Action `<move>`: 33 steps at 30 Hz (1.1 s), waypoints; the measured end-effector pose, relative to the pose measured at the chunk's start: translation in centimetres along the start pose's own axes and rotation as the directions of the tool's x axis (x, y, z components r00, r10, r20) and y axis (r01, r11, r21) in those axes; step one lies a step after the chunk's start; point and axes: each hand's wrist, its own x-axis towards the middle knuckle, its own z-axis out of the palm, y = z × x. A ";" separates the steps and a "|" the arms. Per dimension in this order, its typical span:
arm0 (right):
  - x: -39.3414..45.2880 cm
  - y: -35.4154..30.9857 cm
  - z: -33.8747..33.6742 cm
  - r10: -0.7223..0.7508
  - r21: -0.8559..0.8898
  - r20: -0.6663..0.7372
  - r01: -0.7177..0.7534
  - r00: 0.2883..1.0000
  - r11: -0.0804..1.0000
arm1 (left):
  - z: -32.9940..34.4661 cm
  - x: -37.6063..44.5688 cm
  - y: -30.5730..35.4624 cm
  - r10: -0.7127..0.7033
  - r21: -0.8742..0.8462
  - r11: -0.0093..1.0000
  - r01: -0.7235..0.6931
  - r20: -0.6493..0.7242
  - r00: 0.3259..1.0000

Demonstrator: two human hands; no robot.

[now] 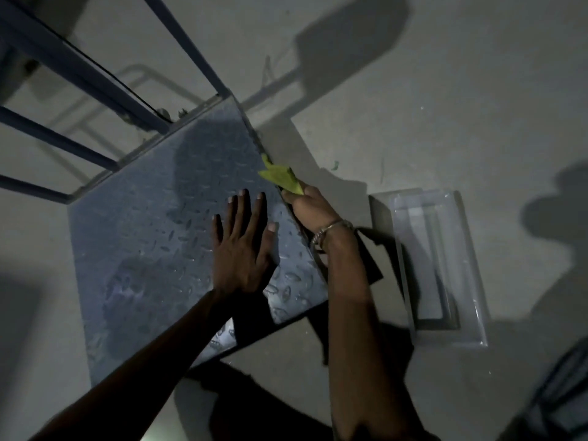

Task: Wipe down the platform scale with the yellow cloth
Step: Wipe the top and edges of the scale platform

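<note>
I am looking down in dim light at the platform scale (152, 224), a grey plate of raised tread pattern that sits on the pale floor (445, 106); its blue tubular frame (82, 71) rises from the far-left edge of the plate; my left hand (241, 246) lies flat on the plate near its right edge, palm down, fingers (235, 211) straight and spread, holding nothing; my right hand (310, 206) is at that right edge, just beyond the left hand, with its fingers curled round the yellow cloth (281, 176); the cloth is bunched in that grip and sticks out past my knuckles toward the far end of the edge, touching the rim of the plate, though I cannot tell how much of it lies on top and how much runs down the side; a metal bracelet (331, 232) circles my right wrist; on the floor to the right of the scale, near but apart from it, lies a clear rectangular plastic tray (445, 265); dark shadows of my arms and head fall across the plate and the floor.
</note>
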 end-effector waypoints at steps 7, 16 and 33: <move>-10.0 4.2 0.2 0.085 0.127 -0.172 -0.064 0.981 0.990 | 0.2 0.1 -0.1 0.015 -0.016 1.000 -0.015 -0.046 0.999; -12.0 6.9 2.9 0.001 0.140 -0.503 0.081 0.864 0.987 | 0.2 0.4 -0.9 0.041 -0.065 0.997 -0.049 -0.110 0.993; -19.8 15.1 9.7 0.038 0.165 -0.899 0.257 0.436 0.952 | 0.7 -7.2 -0.5 0.677 -0.045 0.730 -0.682 -0.087 0.731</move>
